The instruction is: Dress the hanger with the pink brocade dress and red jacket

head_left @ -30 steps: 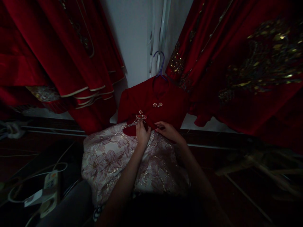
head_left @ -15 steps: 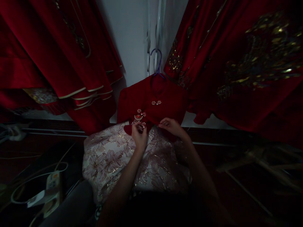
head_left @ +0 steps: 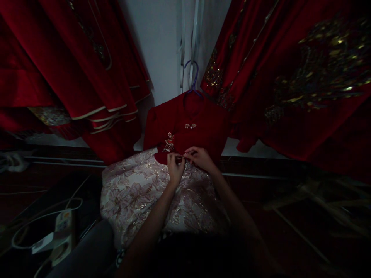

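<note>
A small dress lies in front of me, with a dark red velvet top [head_left: 203,123] and a pale floral brocade skirt [head_left: 139,193]. It hangs on a purple hanger [head_left: 193,79]. Pearl clasps [head_left: 190,126] sit on the chest and a beaded tassel ornament [head_left: 169,143] hangs to the left. My left hand [head_left: 175,168] and my right hand [head_left: 199,158] meet at the red top's lower edge. Both pinch something small and pale there; I cannot make it out.
Red velvet garments with gold trim [head_left: 95,69] hang on the left, and red ones with gold embroidery [head_left: 304,77] on the right. A white wall [head_left: 162,42] shows between them. A power strip with cables [head_left: 59,235] lies on the dark floor at lower left.
My two hands have come together at the hem of the red top. The left hand has let go of the beaded ornament, which now hangs free to the left.
</note>
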A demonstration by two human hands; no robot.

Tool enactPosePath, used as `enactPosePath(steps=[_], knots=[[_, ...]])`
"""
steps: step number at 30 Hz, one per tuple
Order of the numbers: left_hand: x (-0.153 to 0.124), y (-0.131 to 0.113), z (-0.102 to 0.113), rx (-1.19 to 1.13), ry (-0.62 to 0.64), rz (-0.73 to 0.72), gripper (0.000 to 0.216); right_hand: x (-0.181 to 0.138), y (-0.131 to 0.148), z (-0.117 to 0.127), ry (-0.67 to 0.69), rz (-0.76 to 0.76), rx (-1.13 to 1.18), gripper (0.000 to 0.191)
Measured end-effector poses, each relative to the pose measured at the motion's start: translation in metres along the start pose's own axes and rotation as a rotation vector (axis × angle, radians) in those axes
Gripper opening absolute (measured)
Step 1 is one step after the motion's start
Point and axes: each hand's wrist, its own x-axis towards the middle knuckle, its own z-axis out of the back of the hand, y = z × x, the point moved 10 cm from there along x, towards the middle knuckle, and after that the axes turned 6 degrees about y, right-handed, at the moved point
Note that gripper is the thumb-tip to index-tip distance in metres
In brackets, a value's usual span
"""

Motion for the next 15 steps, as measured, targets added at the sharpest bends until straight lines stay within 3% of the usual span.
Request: enactPosePath(steps=[4, 15], knots=[[0.0005, -0.0007, -0.0022, -0.004, 0.008, 0.005, 0.009, 0.0016, 0.0042, 0.001, -0.087, 0.058, -0.093, 0.019], [0.0013, -0.002, -0.0045, 0.05, 0.037, 0.002, 0.007, 0.0032, 0.0067, 0.0028, -0.127, 0.17, -0.231, 0.013]])
